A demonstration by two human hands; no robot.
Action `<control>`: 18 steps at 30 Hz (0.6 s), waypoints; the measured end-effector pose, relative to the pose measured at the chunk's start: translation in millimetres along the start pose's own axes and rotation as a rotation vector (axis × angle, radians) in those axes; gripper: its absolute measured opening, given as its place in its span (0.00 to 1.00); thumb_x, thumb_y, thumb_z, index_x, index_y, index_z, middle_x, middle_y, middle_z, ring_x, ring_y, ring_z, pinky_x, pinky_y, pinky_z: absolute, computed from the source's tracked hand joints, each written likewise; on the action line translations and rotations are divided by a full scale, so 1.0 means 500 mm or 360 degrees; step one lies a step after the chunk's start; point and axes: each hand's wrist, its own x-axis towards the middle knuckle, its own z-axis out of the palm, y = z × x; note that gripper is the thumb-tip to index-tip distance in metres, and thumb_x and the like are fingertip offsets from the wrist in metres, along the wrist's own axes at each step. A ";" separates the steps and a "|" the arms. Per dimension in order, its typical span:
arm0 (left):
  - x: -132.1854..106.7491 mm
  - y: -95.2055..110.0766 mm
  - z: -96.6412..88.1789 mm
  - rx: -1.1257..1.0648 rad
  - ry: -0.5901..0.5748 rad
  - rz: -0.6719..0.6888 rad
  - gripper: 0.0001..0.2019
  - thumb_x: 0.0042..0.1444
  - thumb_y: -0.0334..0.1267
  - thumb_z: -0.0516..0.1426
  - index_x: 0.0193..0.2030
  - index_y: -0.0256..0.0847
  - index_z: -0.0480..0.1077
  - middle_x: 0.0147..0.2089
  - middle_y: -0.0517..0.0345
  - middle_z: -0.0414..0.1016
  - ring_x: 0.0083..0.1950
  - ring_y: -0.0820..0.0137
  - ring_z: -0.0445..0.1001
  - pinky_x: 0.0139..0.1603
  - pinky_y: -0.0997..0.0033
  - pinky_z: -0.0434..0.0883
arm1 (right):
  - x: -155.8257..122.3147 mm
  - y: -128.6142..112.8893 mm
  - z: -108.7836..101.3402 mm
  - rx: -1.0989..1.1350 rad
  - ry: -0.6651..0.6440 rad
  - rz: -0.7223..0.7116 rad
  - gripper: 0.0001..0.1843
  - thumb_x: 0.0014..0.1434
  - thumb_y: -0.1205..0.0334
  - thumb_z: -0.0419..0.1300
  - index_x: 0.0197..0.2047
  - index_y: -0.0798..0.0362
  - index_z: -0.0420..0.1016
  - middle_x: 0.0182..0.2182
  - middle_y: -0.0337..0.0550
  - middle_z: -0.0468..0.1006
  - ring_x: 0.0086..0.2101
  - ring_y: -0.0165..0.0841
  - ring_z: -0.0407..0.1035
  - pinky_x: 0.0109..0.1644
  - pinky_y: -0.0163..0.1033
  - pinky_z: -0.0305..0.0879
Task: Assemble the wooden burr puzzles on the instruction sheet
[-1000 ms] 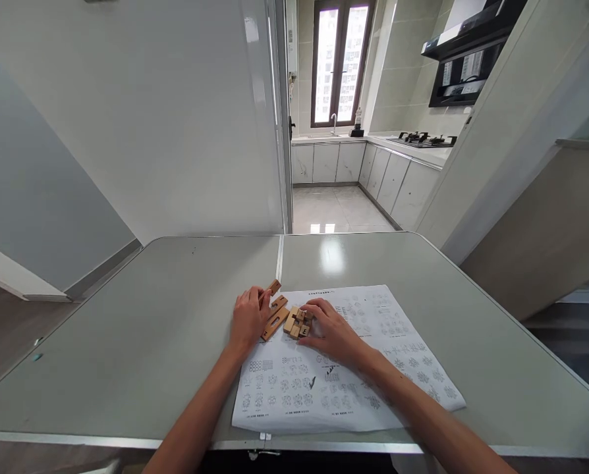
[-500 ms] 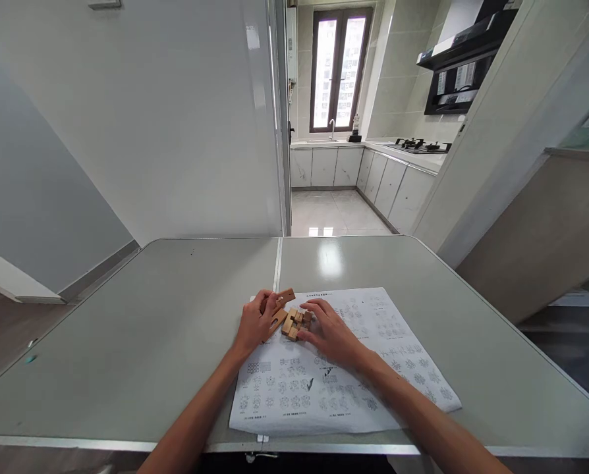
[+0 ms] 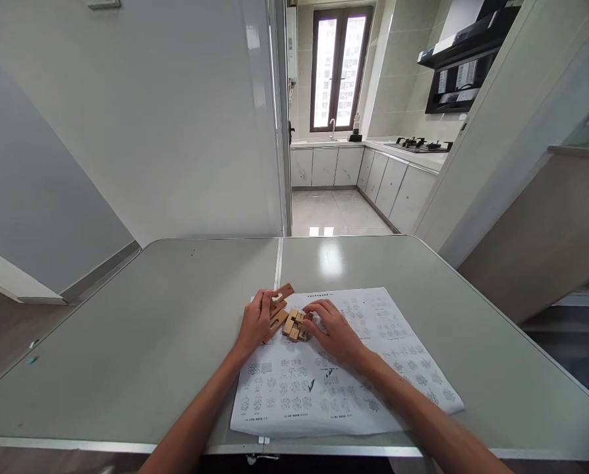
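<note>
My left hand (image 3: 257,320) has its fingers closed on a flat brown wooden piece (image 3: 283,290) that tilts up to the right. Just under it, other flat slotted wooden pieces (image 3: 277,322) lie at an angle by my fingertips. To their right sits a tight group of small light wooden blocks (image 3: 293,325). My right hand (image 3: 332,331) curves around the right side of this group, thumb and index finger at a darker block there. The fingers partly hide that block.
A large printed sheet (image 3: 294,421) with rows of line diagrams lies beneath my hands. It rests on a grey table (image 3: 126,342) with a metal edge and a centre seam. Beyond the table, a doorway opens onto a kitchen with a stove (image 3: 420,145).
The wooden piece in my left hand has risen slightly, showing more of the slotted pieces below. My right thumb has shifted up and right along the block group, uncovering its lower edge.
</note>
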 end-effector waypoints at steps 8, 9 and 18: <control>0.020 -0.027 0.002 0.0009 0.0181 -0.0084 0.19 0.70 0.55 0.47 0.49 0.42 0.68 0.33 0.59 0.74 0.30 0.68 0.73 0.32 0.69 0.70 | -0.002 0.008 0.003 -0.0050 0.0010 -0.0052 0.08 0.71 0.64 0.58 0.53 0.48 0.73 0.49 0.48 0.78 0.51 0.43 0.71 0.55 0.50 0.73; 0.021 -0.032 0.003 0.0041 0.0181 -0.0087 0.19 0.71 0.54 0.46 0.48 0.42 0.68 0.33 0.59 0.74 0.31 0.67 0.74 0.33 0.68 0.71 | -0.002 0.008 0.003 -0.0051 0.0008 -0.0056 0.08 0.71 0.64 0.58 0.53 0.48 0.73 0.49 0.48 0.78 0.51 0.42 0.71 0.55 0.50 0.73; 0.029 -0.053 -0.004 0.0546 0.0112 0.0065 0.14 0.72 0.44 0.44 0.44 0.43 0.68 0.40 0.52 0.80 0.42 0.60 0.78 0.44 0.61 0.72 | -0.001 0.005 0.003 -0.0068 0.0001 -0.0064 0.07 0.72 0.64 0.58 0.51 0.48 0.73 0.47 0.48 0.78 0.50 0.42 0.72 0.55 0.50 0.73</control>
